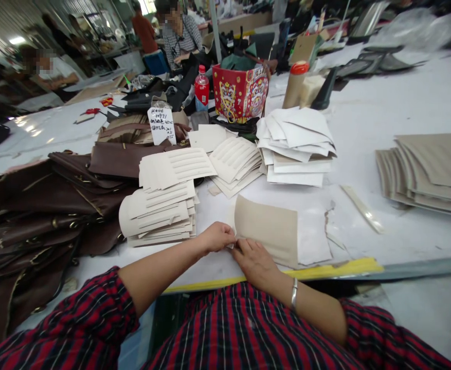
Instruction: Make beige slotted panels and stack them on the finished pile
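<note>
A beige rectangular sheet (267,226), slightly curved, lies at the table's front edge with a white edge showing along its left side. My left hand (219,236) is closed in a pinch at its lower left corner; whether it grips the beige layer or the white one I cannot tell. My right hand (256,259) bends over the same corner, its fingertips meeting those of the left and closed on the sheet. To the left stands a stack of cream padded panels (163,216). More ribbed panels (235,159) lie behind.
Brown leather bag pieces (55,200) cover the left side. White sheets (294,149) are piled behind the beige sheet. A clear ruler (362,208) and stacked beige panels (433,169) lie right. Farther back stand a red bottle (201,90) and a red patterned box (240,92).
</note>
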Available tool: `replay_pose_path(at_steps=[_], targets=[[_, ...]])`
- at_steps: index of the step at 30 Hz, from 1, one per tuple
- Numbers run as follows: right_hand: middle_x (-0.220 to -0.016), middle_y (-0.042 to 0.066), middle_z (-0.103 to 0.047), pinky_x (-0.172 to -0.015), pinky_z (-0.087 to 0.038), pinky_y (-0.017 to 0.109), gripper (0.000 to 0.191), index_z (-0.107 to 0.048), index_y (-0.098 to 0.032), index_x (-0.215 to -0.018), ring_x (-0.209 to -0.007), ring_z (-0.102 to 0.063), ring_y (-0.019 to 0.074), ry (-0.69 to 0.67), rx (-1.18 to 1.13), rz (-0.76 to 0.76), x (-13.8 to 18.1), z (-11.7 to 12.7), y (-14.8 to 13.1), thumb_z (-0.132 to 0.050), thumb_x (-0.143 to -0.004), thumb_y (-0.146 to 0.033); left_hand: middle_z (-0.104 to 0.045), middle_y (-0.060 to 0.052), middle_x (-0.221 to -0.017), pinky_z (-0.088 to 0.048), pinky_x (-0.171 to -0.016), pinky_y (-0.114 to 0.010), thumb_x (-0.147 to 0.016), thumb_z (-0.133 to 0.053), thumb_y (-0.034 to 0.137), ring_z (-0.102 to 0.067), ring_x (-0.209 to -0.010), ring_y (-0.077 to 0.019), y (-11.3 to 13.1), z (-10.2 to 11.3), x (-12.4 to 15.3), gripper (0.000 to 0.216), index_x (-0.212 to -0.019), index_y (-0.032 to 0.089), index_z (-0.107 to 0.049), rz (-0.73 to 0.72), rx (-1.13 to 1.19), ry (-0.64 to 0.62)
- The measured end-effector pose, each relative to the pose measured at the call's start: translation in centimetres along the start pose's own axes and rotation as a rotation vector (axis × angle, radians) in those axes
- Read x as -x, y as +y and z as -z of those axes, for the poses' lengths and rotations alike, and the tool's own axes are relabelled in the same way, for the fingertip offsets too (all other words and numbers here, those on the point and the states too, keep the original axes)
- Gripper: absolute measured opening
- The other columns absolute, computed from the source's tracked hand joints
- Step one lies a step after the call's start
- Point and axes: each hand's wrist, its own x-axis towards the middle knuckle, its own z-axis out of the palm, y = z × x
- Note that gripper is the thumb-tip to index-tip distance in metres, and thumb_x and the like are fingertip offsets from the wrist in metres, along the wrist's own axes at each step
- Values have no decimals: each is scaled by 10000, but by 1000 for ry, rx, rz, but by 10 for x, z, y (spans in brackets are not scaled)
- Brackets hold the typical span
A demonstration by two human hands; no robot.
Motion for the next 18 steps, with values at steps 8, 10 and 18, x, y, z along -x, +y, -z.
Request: replay_pose_path(at_steps=[8, 10, 18], targets=[[-952, 101, -528, -769, -376, 350, 315, -497, -149, -1127, -863, -436, 206, 38, -54, 61, 7, -1, 7, -444, -819, -117, -511, 47, -476, -427, -401, -185, -693, -557, 279, -531, -445, -100, -20, 14, 5, 128, -654, 169, -505, 72, 57, 28], [-952, 98, -530, -776, -376, 347, 296, -512, -146, -1110, -857, -435, 201, 47, -60, 64, 9, -2, 8, -444, -823, -118, -537, 34, -483, -453, -414, -202, -708, -566, 305, -559, -453, -113, -22, 10, 5, 164, -664, 164, -497, 95, 82, 8], [-964, 93, -526, -766, -377, 347, 385, -473, -174, -1194, -867, -429, 195, 45, -104, 31, 10, -7, 11, -460, -812, -125, -604, 4, -572, -506, -518, -217, -775, -498, 209, -611, -529, -100, -33, 2, 4, 77, -727, 149, -495, 123, 188, -42]])
